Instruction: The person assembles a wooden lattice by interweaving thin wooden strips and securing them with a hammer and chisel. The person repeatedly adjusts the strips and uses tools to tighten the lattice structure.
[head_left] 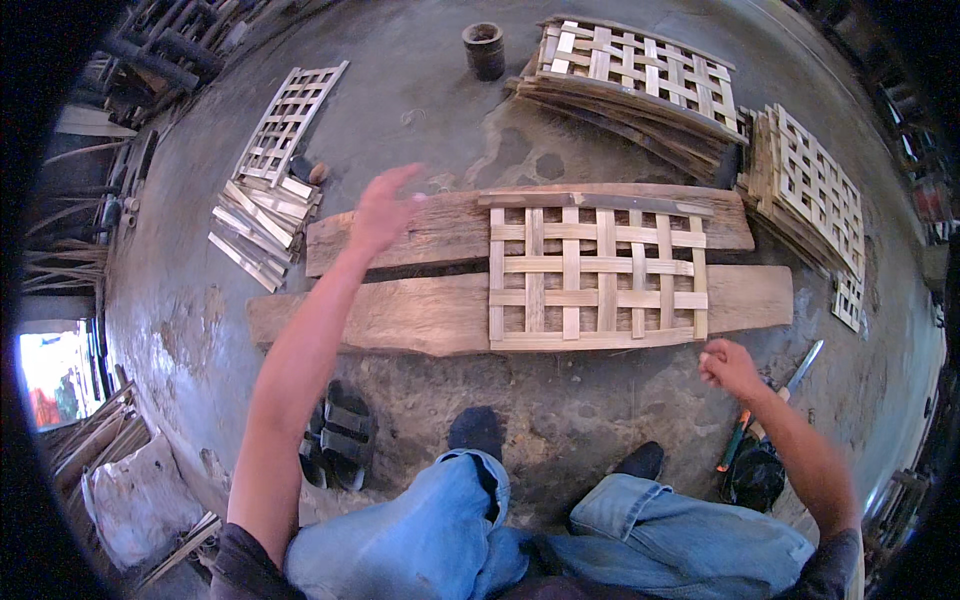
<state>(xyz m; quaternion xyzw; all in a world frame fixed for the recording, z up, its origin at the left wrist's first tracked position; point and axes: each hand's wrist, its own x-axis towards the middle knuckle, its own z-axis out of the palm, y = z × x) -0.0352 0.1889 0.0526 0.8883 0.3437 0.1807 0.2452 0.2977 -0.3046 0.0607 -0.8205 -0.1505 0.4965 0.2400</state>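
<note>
A woven lattice panel [603, 265] of pale wooden or bamboo strips lies flat across two thick wooden planks [400, 312], toward their right side. A darker strip [590, 202] runs along its far edge. My left hand [385, 212] is raised over the far plank's left part, apart from the panel. Its fingers are stretched out, slightly blurred, and hold nothing visible. Just off the panel's near right corner is my right hand [732, 368], with its fingers curled closed. Whether anything small is inside them cannot be seen.
Stacked lattice panels [640, 75] stand at the far right, with another stack [815, 190] beyond the planks' right end. Loose strips [255, 225] and a lattice piece [292, 122] lie left. A round pot [484, 52], sandals [342, 440] and a long blade [805, 365] rest on the floor.
</note>
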